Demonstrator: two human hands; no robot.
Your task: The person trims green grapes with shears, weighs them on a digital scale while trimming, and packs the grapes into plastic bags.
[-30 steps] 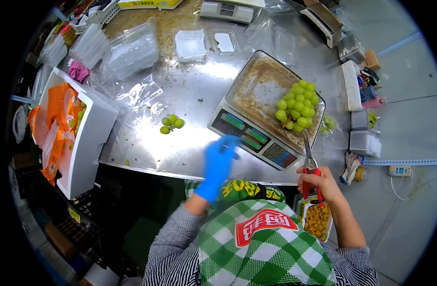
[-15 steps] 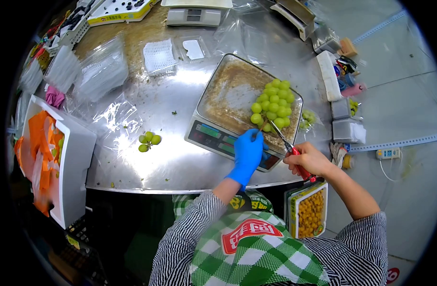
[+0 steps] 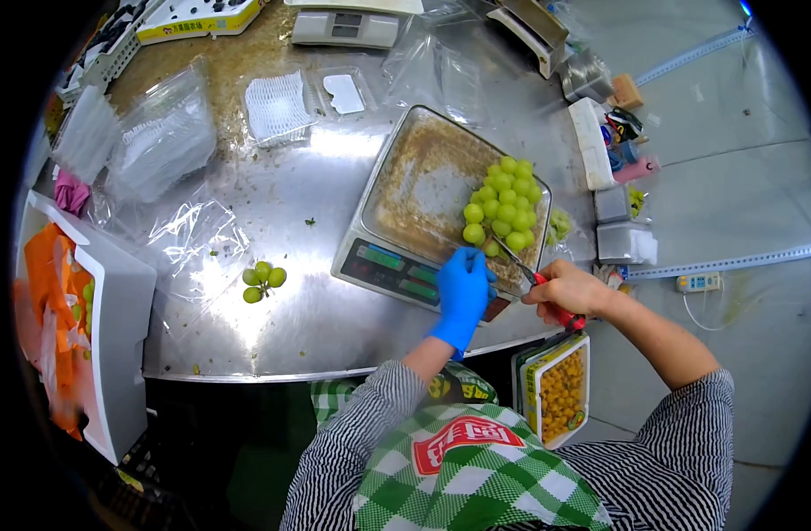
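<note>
Blue-gloved, your left hand (image 3: pixel 463 288) is resting just below the green grape bunch (image 3: pixel 509 196), right of centre in the frame; the view is not showing whether its fingers (image 3: pixel 464 258) are pinching anything. Your bare right hand (image 3: pixel 572 292) is gripping red-handled shears (image 3: pixel 560 312), blades pointing toward the bunch's lower end. The bunch is lying on a scale (image 3: pixel 419 177) on the steel tabletop (image 3: pixel 290 332).

Near the gloved left hand (image 3: pixel 464 296), a scale (image 3: pixel 414 181) sits on the shiny table (image 3: pixel 286 208); small green grapes (image 3: pixel 263 276) lie farther left.
</note>
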